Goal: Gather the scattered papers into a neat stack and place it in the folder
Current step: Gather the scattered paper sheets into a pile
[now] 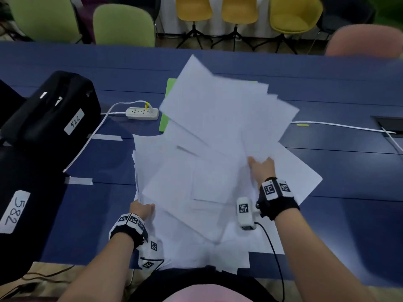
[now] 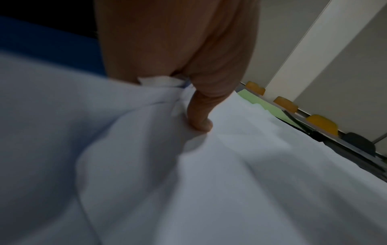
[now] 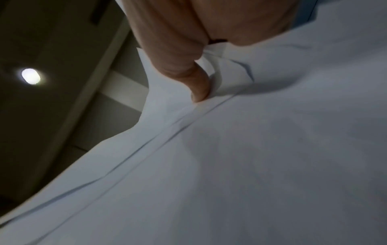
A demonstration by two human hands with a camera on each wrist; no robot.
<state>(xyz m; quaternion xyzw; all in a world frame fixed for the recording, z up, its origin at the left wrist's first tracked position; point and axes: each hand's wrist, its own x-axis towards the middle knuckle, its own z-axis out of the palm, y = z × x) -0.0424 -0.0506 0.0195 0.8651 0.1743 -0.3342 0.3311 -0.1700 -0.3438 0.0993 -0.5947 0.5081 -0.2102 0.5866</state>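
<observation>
Several white papers (image 1: 209, 149) lie fanned and overlapping across the middle of the blue table (image 1: 349, 171). My left hand (image 1: 142, 209) grips their near left edge, thumb on top (image 2: 199, 122), bunching the sheets (image 2: 146, 149). My right hand (image 1: 260, 164) pinches the papers on the right, thumb pressed into a fold (image 3: 200, 89) of the sheets (image 3: 251, 149), and lifts some of them off the table. A green folder (image 1: 168, 99) lies flat under the far papers, only its left edge showing; a strip of the folder (image 2: 254, 99) also shows past the paper in the left wrist view.
A white power strip (image 1: 141, 112) with its cable lies left of the folder. Two black cases labelled 522 (image 1: 52, 110) and 582 (image 1: 19, 203) stand at the left. A white cable (image 1: 340, 126) runs to a table hatch (image 1: 390, 125). Chairs (image 1: 124, 25) line the far side.
</observation>
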